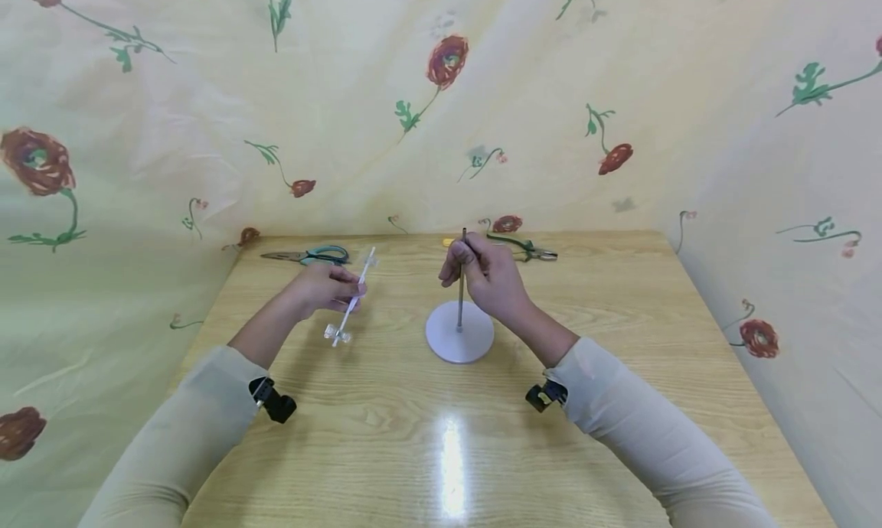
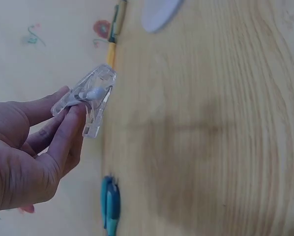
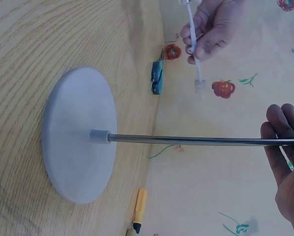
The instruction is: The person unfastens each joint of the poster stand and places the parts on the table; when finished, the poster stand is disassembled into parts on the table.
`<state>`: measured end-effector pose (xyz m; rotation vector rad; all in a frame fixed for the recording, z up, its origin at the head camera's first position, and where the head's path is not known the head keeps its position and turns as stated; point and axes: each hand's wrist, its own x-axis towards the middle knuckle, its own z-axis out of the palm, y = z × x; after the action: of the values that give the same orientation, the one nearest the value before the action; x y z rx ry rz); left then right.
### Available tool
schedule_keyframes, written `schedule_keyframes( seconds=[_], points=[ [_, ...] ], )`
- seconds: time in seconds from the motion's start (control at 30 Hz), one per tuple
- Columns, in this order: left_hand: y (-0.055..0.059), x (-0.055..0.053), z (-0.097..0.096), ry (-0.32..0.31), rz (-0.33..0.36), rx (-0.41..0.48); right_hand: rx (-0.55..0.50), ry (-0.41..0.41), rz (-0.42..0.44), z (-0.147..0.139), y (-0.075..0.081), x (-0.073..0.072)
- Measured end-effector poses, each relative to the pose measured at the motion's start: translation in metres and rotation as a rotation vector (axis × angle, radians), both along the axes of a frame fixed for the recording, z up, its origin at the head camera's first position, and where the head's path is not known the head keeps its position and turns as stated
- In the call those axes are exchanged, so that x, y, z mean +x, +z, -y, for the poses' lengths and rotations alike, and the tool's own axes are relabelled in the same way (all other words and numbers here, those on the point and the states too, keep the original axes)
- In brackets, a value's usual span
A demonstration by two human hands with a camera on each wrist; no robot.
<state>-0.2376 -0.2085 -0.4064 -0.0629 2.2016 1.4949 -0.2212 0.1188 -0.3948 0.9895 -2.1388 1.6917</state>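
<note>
My left hand point(image 1: 324, 289) pinches a thin white bar point(image 1: 347, 312) near its middle, held above the table's left side. Clear plastic clips sit at both ends of the bar; the near clip point(image 2: 104, 73) shows large in the left wrist view. On the table, a white round base point(image 1: 441, 343) carries an upright metal rod point(image 1: 461, 302). With thumb and fingers, my right hand point(image 1: 498, 279) grips that rod close to its top. The right wrist view shows the rod point(image 3: 186, 140) seated in a short white collar point(image 3: 99, 136) on the base.
Scissors point(image 1: 329, 254) with teal handles lie at the table's back left. Behind my right hand are green-handled pliers point(image 1: 537, 252) and a yellow-handled tool point(image 3: 141, 201), partly hidden. A flowered cloth point(image 1: 344, 115) hangs along the back and sides of the wooden table point(image 1: 372, 436).
</note>
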Motion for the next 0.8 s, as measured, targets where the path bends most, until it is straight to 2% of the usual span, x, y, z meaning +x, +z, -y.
schedule_keyframes(
  seconds=[0.33,0.6,0.8],
  points=[
    [-0.027,0.0,0.015,-0.001,0.07,-0.106,-0.012,0.003,0.002,0.0,0.0,0.0],
    [-0.039,0.002,0.018,-0.004,0.084,-0.206,-0.011,0.005,-0.002,0.0,-0.001,0.0],
    [-0.049,0.0,0.017,0.023,0.117,-0.234,-0.014,0.006,-0.017,0.0,-0.002,-0.002]
  ],
)
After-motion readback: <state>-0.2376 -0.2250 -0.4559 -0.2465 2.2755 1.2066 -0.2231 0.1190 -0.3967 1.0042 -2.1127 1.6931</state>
